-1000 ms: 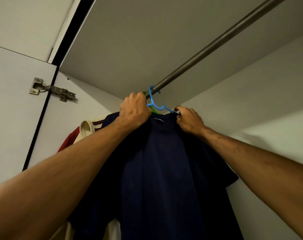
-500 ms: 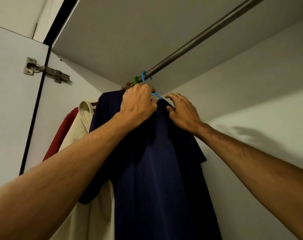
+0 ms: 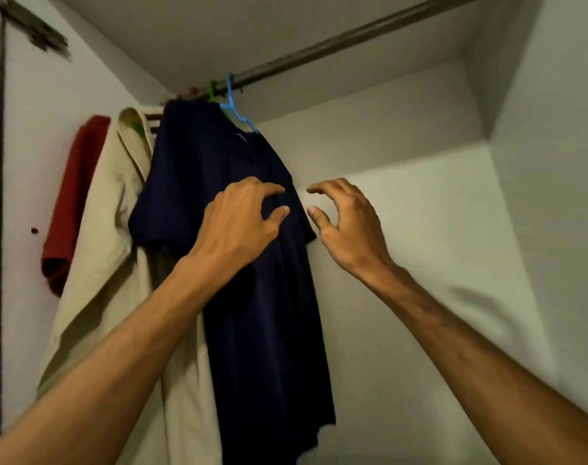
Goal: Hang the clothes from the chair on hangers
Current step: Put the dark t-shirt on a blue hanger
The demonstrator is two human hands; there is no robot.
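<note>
Dim warm light, soft motion blur, wide-angle edge distortion

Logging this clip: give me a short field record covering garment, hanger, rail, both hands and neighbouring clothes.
rail: metal rod under the wardrobe top
garment: navy T-shirt, hanging full length
hanger: blue hanger, hooked over the rod
left hand: over the shirt's chest, fingers loosely curled, gripping nothing
right hand: right of the shirt, fingers relaxed, empty
neighbours: beige garment and red garment on its left
</note>
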